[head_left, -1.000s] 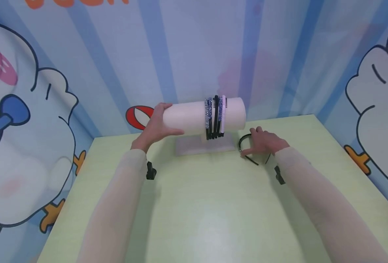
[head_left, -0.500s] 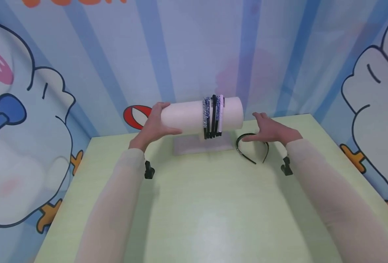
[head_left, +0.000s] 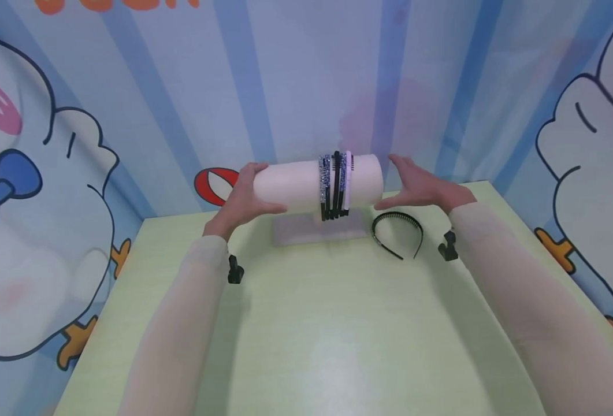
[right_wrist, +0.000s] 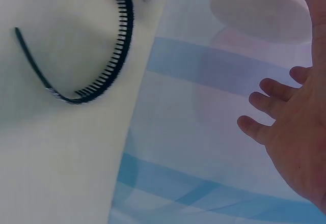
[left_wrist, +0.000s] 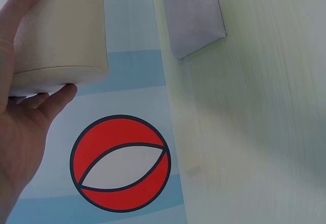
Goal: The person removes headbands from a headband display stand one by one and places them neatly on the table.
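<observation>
A white cylindrical headband stand (head_left: 290, 184) lies sideways on its pale base (head_left: 306, 231). Several headbands (head_left: 335, 186), black, glittery and lilac, sit around the cylinder right of its middle. At the cylinder's left end my left hand (head_left: 241, 202) holds on, thumb along the front; in the left wrist view its fingers (left_wrist: 60, 101) touch the end face. My right hand (head_left: 415, 186) is spread beside the right end, holding nothing; in the right wrist view its fingers (right_wrist: 272, 91) are apart from the end. Below it, a black toothed headband (head_left: 397, 216) lies on the table.
The pale green table (head_left: 332, 323) stretches toward me in front of the stand. Right behind it hangs a blue striped backdrop (head_left: 306, 75) printed with cartoon figures, including a red and white ball (left_wrist: 120, 164) near the left hand.
My right hand has let go of the black headband on the table, then risen and moved left to the cylinder's right end. The left hand has stayed at its end.
</observation>
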A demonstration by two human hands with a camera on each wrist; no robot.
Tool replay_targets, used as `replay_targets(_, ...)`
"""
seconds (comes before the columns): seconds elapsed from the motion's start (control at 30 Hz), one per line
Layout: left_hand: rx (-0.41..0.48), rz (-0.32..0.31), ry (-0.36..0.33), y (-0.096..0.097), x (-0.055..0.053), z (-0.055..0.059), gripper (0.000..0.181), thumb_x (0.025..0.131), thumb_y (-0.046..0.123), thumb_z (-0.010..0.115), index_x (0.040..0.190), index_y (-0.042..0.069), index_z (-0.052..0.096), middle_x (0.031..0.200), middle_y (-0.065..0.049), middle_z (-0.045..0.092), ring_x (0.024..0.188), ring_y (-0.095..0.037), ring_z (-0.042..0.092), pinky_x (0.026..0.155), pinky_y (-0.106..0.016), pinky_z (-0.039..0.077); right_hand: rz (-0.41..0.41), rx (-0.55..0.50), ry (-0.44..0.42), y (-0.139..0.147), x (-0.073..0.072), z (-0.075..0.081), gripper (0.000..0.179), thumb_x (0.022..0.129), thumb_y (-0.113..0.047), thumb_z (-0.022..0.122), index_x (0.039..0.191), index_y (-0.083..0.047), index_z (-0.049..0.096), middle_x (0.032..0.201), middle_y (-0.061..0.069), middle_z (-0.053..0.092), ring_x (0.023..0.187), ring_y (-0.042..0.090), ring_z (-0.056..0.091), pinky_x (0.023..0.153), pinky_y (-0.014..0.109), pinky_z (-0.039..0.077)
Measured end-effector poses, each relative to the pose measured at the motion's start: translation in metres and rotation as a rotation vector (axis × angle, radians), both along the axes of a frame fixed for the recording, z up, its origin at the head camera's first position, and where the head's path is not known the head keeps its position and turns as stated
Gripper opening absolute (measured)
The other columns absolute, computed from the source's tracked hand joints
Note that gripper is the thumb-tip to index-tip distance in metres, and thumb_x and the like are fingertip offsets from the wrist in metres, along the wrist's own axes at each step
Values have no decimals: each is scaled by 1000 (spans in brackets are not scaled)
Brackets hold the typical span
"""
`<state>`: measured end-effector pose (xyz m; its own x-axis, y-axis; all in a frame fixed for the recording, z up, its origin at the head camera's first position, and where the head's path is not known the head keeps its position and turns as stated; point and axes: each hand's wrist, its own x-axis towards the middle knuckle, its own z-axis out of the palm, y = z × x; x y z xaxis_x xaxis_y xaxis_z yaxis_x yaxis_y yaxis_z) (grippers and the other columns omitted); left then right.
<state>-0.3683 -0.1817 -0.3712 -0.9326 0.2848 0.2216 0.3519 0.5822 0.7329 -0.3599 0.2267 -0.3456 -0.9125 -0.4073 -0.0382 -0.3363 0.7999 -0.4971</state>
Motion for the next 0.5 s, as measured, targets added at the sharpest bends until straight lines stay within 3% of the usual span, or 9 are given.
replay_targets(0.23,-2,1,-5,1,1,0,102,71,40,91,150,20,31,147,-1,36,127,-25,41,94,-54,49,65,46,48,-18,-5,28,130,77,-59,80,160,-10,-6,165,19,-2,151,39,3,116,61,15)
replay_targets(0.5,-5,4,2,0,1,1,101,71,40,91,151,20,31,147,-1,36,127,-25,41,95,-54,49,120,77,99,-40,-13,41,135,72,-63,81,160,-10,-6,166,18,1,150,39,6,116,61,15)
